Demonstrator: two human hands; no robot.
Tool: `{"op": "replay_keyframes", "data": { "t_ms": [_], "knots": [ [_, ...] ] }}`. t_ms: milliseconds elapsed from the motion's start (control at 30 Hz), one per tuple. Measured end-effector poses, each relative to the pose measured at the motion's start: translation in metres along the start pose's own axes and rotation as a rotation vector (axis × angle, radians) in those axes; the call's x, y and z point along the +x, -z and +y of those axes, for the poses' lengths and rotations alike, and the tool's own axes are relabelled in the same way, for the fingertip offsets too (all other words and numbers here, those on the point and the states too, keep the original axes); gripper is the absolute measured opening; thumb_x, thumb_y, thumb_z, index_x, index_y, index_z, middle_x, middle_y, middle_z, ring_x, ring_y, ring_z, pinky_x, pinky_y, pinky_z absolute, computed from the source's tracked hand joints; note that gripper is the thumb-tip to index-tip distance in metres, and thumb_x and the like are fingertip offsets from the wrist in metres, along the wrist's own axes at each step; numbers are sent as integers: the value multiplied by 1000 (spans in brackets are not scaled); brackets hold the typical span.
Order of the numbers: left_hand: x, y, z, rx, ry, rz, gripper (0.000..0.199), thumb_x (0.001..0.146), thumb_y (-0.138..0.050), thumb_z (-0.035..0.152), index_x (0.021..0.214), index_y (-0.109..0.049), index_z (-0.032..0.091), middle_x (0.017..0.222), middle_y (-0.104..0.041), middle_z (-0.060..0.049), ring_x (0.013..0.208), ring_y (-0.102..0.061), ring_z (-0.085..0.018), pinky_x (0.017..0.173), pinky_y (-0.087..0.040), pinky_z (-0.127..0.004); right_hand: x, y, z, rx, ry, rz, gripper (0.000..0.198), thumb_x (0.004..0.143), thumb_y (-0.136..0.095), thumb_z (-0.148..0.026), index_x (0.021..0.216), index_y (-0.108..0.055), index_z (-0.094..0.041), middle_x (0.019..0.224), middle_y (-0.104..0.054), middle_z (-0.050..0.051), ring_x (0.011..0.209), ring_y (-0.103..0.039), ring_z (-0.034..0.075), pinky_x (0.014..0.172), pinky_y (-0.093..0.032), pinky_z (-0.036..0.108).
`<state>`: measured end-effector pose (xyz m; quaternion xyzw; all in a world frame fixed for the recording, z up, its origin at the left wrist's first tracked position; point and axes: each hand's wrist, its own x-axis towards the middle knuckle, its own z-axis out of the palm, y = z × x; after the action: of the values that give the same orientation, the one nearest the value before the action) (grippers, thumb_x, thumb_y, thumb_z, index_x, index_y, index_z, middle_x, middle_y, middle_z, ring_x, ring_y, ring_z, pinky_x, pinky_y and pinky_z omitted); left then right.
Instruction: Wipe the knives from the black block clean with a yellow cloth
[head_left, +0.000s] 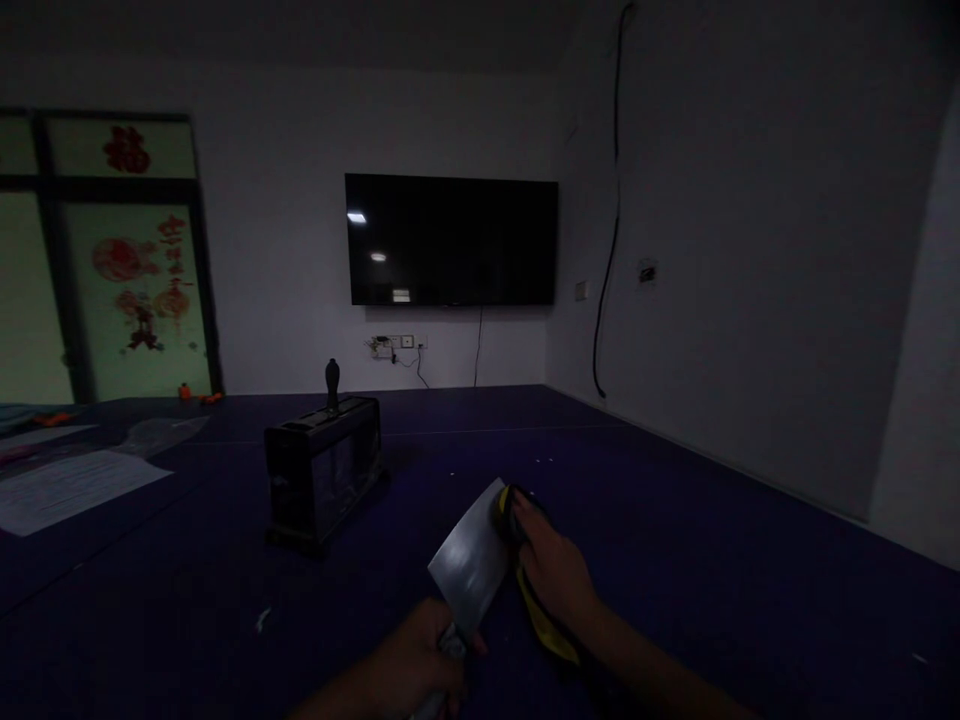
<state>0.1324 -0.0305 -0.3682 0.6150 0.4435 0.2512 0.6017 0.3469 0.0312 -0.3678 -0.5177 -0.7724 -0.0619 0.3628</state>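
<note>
A cleaver [474,556] with a broad, shiny blade is tilted up in front of me. My left hand [426,655] is closed around its grey handle. On the blade's far right part, my right hand [553,560] presses a yellow and dark cloth-like piece [546,622], whose lower end hangs toward me. The fingers of that hand are bent over the piece, and the dim light hides its exact kind. Left of the blade stands a black knife block [326,470] with dark see-through sides. One dark handle [332,382] sticks up from its top.
The dark blue table [645,520] reaches to the walls. Printed papers [79,490] and a clear plastic bag [161,433] lie at the left. Small orange items [199,393] are at the back left. White scraps [262,619] dot the surface. A television [453,240] hangs behind.
</note>
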Motion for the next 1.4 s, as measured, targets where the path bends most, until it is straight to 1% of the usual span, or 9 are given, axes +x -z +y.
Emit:
{"op": "replay_keyframes", "data": {
  "t_ms": [100, 267, 400, 500, 633, 867, 967, 1167, 1400],
  "knots": [
    [-1, -1, -2, -35, -36, 26, 42, 49, -50, 8, 90, -55, 15, 45, -51, 8, 37, -46, -7, 35, -34, -14, 0, 1, -3, -19, 4, -27, 60, 74, -37, 0, 132, -44, -15, 143, -35, 7, 122, -46, 20, 98, -42, 34],
    [-1, -1, -4, -43, -33, 62, 44, 49, -49, 11, 92, -54, 14, 45, -52, 6, 35, -43, -8, 33, -31, -14, -1, 3, -5, -29, -2, -51, 61, 74, -36, 0, 132, -44, -15, 143, -35, 7, 120, -48, 20, 95, -45, 34],
    [2, 1, -6, -47, -49, 73, 50, 48, -49, 11, 98, -52, 11, 46, -52, 6, 34, -42, -9, 33, -33, -17, -1, 1, -4, -30, 3, -67, 62, 73, -36, 1, 132, -44, -14, 141, -37, 8, 119, -49, 20, 94, -46, 33],
    [3, 2, -7, -56, -61, 70, 51, 48, -49, 12, 99, -51, 10, 46, -53, 6, 31, -41, -8, 32, -32, -17, -1, 1, -3, -33, 15, -78, 64, 71, -36, 2, 133, -43, -15, 140, -38, 8, 119, -50, 19, 96, -44, 32],
    [3, 3, -7, -119, -87, 45, 47, 49, -49, 15, 95, -52, 12, 47, -55, 5, 30, -41, -7, 34, -35, -18, 0, 2, -4, -63, 17, -92, 61, 72, -36, 1, 131, -45, -12, 140, -39, 10, 117, -51, 20, 95, -45, 35],
    [0, 1, -5, -92, -52, 68, 51, 47, -46, 15, 99, -49, 14, 46, -54, 6, 29, -40, -7, 32, -32, -16, -1, 6, -8, -101, 23, -78, 60, 72, -37, 2, 128, -49, -16, 137, -43, 7, 114, -54, 19, 91, -48, 32],
    [-2, 1, -4, -29, -34, 39, 49, 48, -46, 13, 97, -51, 15, 46, -53, 8, 30, -40, -7, 34, -32, -15, -2, 8, -10, -124, 38, -79, 60, 72, -37, 1, 128, -49, -15, 139, -40, 7, 112, -56, 19, 88, -50, 30],
    [-2, 3, 0, 19, 3, -31, 47, 48, -48, 9, 94, -55, 15, 50, -51, 7, 41, -46, -8, 37, -34, -14, -1, 11, -14, -167, 111, -55, 64, 71, -37, 3, 131, -46, -19, 142, -35, 6, 109, -58, 19, 84, -52, 30],
    [-1, 3, 3, 94, 36, -70, 44, 48, -50, 9, 91, -58, 15, 48, -50, 8, 39, -45, -7, 37, -35, -15, 1, 15, -21, -139, 140, -71, 64, 75, -35, 1, 135, -41, -21, 145, -29, 4, 112, -55, 19, 85, -52, 30]
  ]
}}
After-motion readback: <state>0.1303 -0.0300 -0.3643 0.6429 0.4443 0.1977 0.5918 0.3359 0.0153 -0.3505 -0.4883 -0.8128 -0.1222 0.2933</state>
